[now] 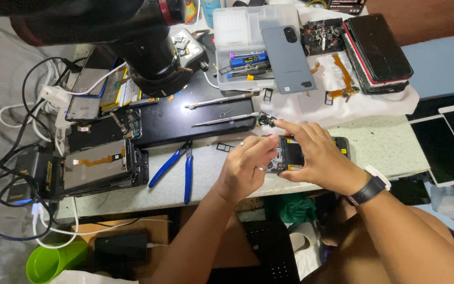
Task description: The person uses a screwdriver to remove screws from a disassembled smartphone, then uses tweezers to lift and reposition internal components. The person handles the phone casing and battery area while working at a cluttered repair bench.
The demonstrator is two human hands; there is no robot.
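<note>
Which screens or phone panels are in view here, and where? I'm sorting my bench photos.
Opened phone: between left hand and right hand, dark.
Grey phone back: on the clear parts box.
Phone stack: top right, black glass.
White-edged tablets: right edge, dark screens.

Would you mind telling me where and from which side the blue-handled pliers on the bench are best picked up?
Probably by the two blue handles, coming from the bench's near edge. The blue-handled pliers lie flat with the handles splayed toward the person and the dark jaws pointing at the black mat. The left hand is nearest; the right hand holds the opened phone.
</note>
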